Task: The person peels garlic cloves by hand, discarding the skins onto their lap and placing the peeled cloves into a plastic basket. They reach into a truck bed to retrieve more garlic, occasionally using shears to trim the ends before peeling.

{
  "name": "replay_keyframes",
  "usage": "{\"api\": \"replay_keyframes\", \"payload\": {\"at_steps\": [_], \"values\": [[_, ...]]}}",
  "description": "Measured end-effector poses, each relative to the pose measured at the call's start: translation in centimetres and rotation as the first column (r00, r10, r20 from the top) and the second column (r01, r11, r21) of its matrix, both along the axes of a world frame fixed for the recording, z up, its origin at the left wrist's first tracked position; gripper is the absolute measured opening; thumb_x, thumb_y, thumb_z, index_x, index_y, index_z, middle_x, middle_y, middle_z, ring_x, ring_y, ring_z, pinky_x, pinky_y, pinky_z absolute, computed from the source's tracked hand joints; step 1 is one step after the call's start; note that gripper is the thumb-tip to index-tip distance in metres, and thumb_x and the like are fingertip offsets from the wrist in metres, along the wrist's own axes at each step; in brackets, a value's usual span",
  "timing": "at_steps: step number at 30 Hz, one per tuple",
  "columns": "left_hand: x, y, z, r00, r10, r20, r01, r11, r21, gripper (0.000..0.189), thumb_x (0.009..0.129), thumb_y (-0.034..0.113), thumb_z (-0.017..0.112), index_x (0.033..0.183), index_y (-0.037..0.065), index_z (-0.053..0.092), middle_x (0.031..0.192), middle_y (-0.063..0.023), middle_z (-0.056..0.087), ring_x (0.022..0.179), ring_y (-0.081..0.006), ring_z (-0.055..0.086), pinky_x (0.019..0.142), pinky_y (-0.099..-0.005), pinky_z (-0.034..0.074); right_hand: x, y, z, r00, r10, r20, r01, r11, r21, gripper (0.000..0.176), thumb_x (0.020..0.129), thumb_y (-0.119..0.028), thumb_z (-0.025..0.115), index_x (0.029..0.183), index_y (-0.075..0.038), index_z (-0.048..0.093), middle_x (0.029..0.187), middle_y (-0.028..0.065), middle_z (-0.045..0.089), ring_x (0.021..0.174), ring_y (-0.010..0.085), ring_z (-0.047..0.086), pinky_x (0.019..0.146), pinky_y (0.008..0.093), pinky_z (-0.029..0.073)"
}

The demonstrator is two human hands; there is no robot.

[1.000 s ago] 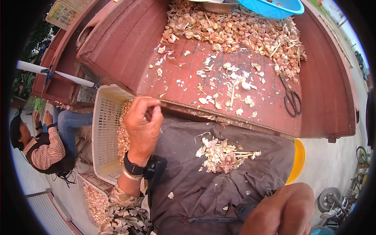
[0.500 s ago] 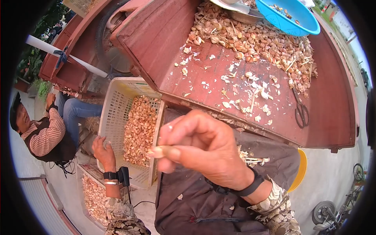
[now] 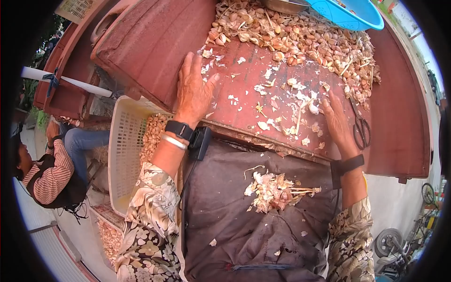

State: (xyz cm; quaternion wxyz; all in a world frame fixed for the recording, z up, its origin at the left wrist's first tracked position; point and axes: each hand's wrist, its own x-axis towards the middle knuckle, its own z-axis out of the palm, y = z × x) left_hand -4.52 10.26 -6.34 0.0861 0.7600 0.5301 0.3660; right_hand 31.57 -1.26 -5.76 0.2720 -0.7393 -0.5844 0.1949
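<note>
Your right hand (image 3: 336, 117) has left the crate (image 3: 123, 155) side for the red bed (image 3: 244, 94), its fingers extended beside a white garlic piece (image 3: 314, 108). Your left hand (image 3: 194, 94) now lies there too, fingers together, thumb apart; the garlic heap (image 3: 300, 37) sits beyond both.

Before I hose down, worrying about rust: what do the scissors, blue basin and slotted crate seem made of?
Scissors: dark, dull metal, probably steel, judging by the thin looped handles. Blue basin: likely plastic, smooth with a soft sheen. Slotted crate: pale, matte, probably moulded plastic, given its regular openings.
</note>
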Motion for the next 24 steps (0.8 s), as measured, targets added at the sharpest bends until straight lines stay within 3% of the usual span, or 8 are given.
{"api": "replay_keyframes", "payload": {"at_steps": [4, 6, 10, 15, 17, 20, 21, 24], "values": [[3.4, 2.4, -1.3, 0.923, -0.073, -0.378, 0.028, 0.992, -0.122, 0.069, 0.090, 0.045, 0.056, 0.141, 0.003, 0.038, 0.148, -0.0191, 0.034, 0.139, -0.0365, 0.028, 0.115, -0.0503, 0.017, -2.3, 2.3, -0.1, 0.989, 0.123, 0.081, -0.112, 0.984, -0.136, 0.071, 0.095, -0.051, 0.045, 0.148, -0.007, 0.030, 0.152, 0.0248, 0.027, 0.145, 0.0378, 0.018, 0.115, 0.0502, 0.013], [4.1, 1.4, -1.7, 0.910, -0.250, -0.331, 0.206, 0.965, -0.163, 0.066, 0.092, 0.046, 0.053, 0.142, 0.005, 0.039, 0.149, -0.0165, 0.035, 0.140, -0.0342, 0.028, 0.115, -0.0499, 0.017, -4.1, 3.2, -0.1, 0.977, 0.205, 0.052, -0.197, 0.972, -0.127, 0.071, 0.094, -0.053, 0.045, 0.148, -0.009, 0.031, 0.153, 0.0242, 0.024, 0.145, 0.0384, 0.016, 0.115, 0.0544, 0.012], [6.6, -3.9, -1.0, 0.832, -0.488, -0.265, 0.449, 0.872, -0.196, 0.056, 0.094, 0.034, 0.051, 0.143, 0.008, 0.039, 0.147, -0.0150, 0.038, 0.140, -0.0309, 0.029, 0.114, -0.0499, 0.019, -9.1, 1.5, 0.7, 0.873, 0.439, 0.214, -0.400, 0.894, -0.201, 0.062, 0.093, -0.049, 0.047, 0.145, -0.017, 0.037, 0.154, 0.0187, 0.026, 0.144, 0.0405, 0.017, 0.112, 0.0630, 0.012], [6.5, -12.4, 1.2, 0.802, -0.591, -0.093, 0.550, 0.789, -0.274, 0.055, 0.095, 0.030, 0.053, 0.144, 0.010, 0.038, 0.146, -0.0172, 0.038, 0.140, -0.0329, 0.029, 0.114, -0.0494, 0.020, -10.9, -5.8, 3.3, 0.854, 0.516, 0.070, -0.502, 0.852, -0.150, 0.058, 0.089, -0.029, 0.061, 0.140, -0.009, 0.041, 0.152, 0.0227, 0.027, 0.142, 0.0397, 0.023, 0.112, 0.0629, 0.014], [5.4, -14.8, 3.6, 0.733, -0.676, -0.077, 0.632, 0.719, -0.291, 0.047, 0.093, 0.024, 0.058, 0.136, 0.007, 0.048, 0.140, -0.0189, 0.044, 0.133, -0.0336, 0.040, 0.110, -0.0470, 0.030, -9.7, -9.4, 4.5, 0.774, 0.628, 0.077, -0.610, 0.773, -0.175, 0.054, 0.090, -0.030, 0.063, 0.136, -0.007, 0.047, 0.150, 0.0242, 0.029, 0.140, 0.0399, 0.027, 0.111, 0.0584, 0.022], [4.3, -14.0, 5.0, 0.716, -0.617, 0.327, 0.691, 0.560, -0.456, 0.037, 0.091, 0.017, 0.061, 0.124, 0.003, 0.058, 0.131, -0.0193, 0.053, 0.121, -0.0321, 0.053, 0.100, -0.0419, 0.043, -6.6, -9.5, 8.3, 0.667, 0.589, -0.456, -0.731, 0.636, -0.248, 0.054, 0.090, -0.034, 0.064, 0.133, -0.006, 0.051, 0.146, 0.0251, 0.036, 0.138, 0.0381, 0.033, 0.109, 0.0489, 0.031], [4.6, -12.9, 5.7, 0.775, -0.587, 0.235, 0.631, 0.689, -0.357, 0.030, 0.090, 0.010, 0.061, 0.117, -0.002, 0.061, 0.123, -0.0180, 0.059, 0.111, -0.0287, 0.060, 0.092, -0.0373, 0.049, -5.6, -8.6, 8.3, 0.733, 0.579, -0.356, -0.663, 0.726, -0.184, 0.054, 0.090, -0.033, 0.065, 0.134, -0.005, 0.050, 0.144, 0.0251, 0.039, 0.136, 0.0373, 0.036, 0.108, 0.0461, 0.033], [5.4, -6.2, 5.1, 0.836, -0.419, 0.355, 0.541, 0.739, -0.401, 0.039, 0.089, 0.014, 0.062, 0.123, -0.003, 0.057, 0.123, -0.0175, 0.059, 0.111, -0.0282, 0.059, 0.094, -0.0371, 0.047, -1.9, -3.1, 9.0, 0.892, 0.420, -0.167, -0.425, 0.905, 0.004, 0.055, 0.090, -0.028, 0.064, 0.135, -0.002, 0.048, 0.137, 0.0250, 0.047, 0.131, 0.0347, 0.044, 0.105, 0.0405, 0.037]]}}
